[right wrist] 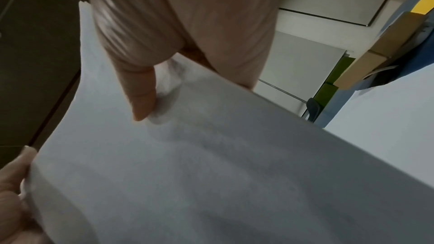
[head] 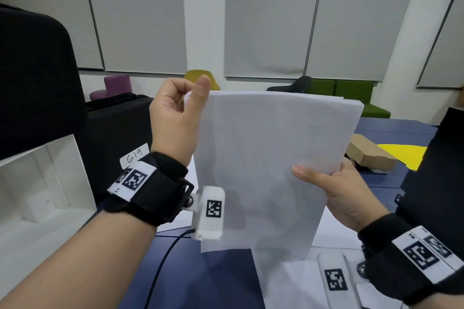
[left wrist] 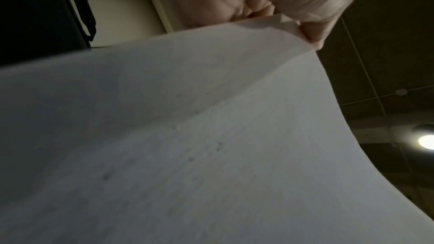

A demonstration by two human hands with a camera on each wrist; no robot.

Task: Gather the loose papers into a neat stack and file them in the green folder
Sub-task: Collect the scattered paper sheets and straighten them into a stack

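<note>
I hold a stack of white papers [head: 271,158] upright above the blue table [head: 213,278]. My left hand [head: 197,93] pinches the stack's top left corner between thumb and curled fingers. My right hand [head: 316,177] grips the right edge lower down, thumb across the front and fingers hidden behind. The sheets' top edges sit slightly uneven. In the left wrist view the papers [left wrist: 187,136] fill the frame, with the fingertips [left wrist: 312,32] on the corner. In the right wrist view the thumb [right wrist: 140,96] presses on the papers [right wrist: 223,173]. No green folder is in view.
More white sheets [head: 288,283] lie on the table under the stack. A cardboard box [head: 371,155] and a yellow sheet [head: 401,153] lie at the right. A black case [head: 118,128] and a white box [head: 37,195] stand at the left, a black object [head: 439,170] at the right.
</note>
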